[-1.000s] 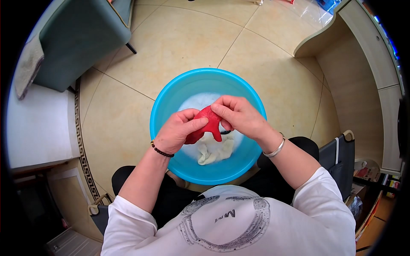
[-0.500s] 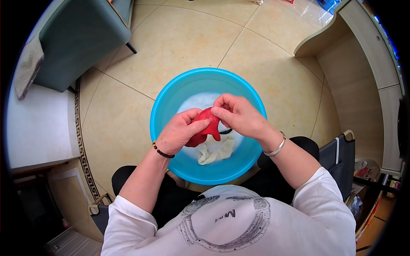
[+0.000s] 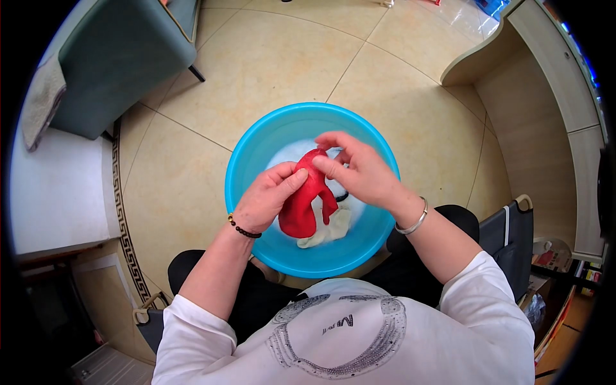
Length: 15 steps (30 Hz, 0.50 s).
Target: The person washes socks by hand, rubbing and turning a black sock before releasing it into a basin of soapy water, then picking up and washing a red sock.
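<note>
A red sock [image 3: 298, 215] hangs in loose folds over a blue basin [image 3: 240, 234]. My left hand [image 3: 263, 196] pinches its upper part between thumb and fingers. Close by on the right, my right hand [image 3: 359, 168] has its thumb at the sock's upper edge and its fingers spread, slightly blurred. Sudsy water [image 3: 282, 154] fills the bottom of the basin. In it lies a whitish sock [image 3: 327, 232], partly covered by the red one. A dark-edged piece [image 3: 342, 197] shows below my right hand.
The basin stands on beige floor tiles [image 3: 269, 58] between my knees. A grey-green chair [image 3: 122, 64] is at the upper left, beside a white surface [image 3: 61, 199]. On the right is a pale wooden cabinet [image 3: 532, 96], with a dark folding seat [image 3: 507, 237] nearer me.
The red sock hangs lower and more spread out, covering more of the whitish sock. My right hand's fingers have parted from their pinch; my left hand has kept its hold.
</note>
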Tool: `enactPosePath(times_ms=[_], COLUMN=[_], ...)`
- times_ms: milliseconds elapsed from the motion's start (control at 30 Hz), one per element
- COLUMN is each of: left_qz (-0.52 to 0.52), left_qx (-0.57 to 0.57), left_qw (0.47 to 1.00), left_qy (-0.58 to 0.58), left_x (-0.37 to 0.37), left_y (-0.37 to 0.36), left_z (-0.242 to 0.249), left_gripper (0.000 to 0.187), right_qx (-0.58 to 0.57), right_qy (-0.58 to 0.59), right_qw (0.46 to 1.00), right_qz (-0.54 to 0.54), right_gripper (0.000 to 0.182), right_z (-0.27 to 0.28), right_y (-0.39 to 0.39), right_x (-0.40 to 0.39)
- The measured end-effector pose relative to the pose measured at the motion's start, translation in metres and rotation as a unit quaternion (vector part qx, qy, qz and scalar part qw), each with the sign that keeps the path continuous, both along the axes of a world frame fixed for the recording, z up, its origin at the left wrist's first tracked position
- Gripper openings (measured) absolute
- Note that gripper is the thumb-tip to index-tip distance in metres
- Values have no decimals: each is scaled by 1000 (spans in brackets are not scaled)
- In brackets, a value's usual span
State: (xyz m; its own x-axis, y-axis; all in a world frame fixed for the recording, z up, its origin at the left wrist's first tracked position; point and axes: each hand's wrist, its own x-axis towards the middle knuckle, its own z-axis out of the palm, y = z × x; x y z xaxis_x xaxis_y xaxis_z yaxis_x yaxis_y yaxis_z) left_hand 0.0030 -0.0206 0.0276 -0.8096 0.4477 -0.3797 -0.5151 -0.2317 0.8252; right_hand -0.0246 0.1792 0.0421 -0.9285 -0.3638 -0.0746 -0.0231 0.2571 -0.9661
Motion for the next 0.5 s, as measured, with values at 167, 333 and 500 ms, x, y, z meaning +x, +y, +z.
enactPosePath(times_ms=[167, 333, 500], left_qz=[24, 8, 56], left_qx=[30, 27, 2], left_qw=[999, 999, 998], left_qy=[1, -14, -19], left_x=[-1, -1, -1], left_y=[0, -1, 0], left_z=[-6, -4, -7], left_gripper=[30, 30, 30], right_qx=[49, 40, -6], right_qy=[78, -54, -9], right_qw=[991, 997, 998], right_qz=[99, 46, -63], right_gripper=[33, 24, 14], right_z=[2, -6, -10], right_y=[-5, -1, 1], right_x=[7, -1, -4])
